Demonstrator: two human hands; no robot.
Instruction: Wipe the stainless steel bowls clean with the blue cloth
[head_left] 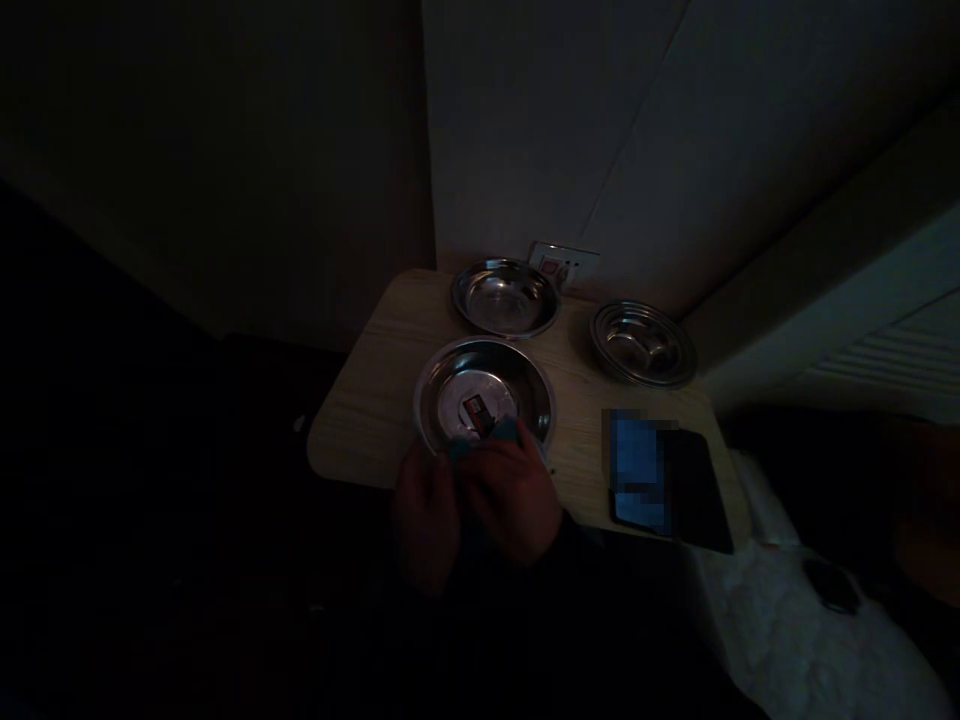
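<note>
The scene is very dark. My left hand (426, 515) and my right hand (519, 495) are close together at the near rim of a shiny metal bowl (536, 395). Both have their fingers closed around a small blue-green piece (506, 431), which shows at the fingertips. Its kind is too dim to make out, and most of it is hidden by the hands. Inside the bowl, just beyond my fingers, lies a small dark flat item with red-orange marks (477, 413).
A second metal bowl (507, 300) stands behind the first, and a divided metal dish (643, 345) is at the right. A phone (641, 500) and a dark flat object (699, 490) lie on the wooden table (367, 400). A wall socket (564, 264) is behind; quilted bedding (795, 640) is at the right.
</note>
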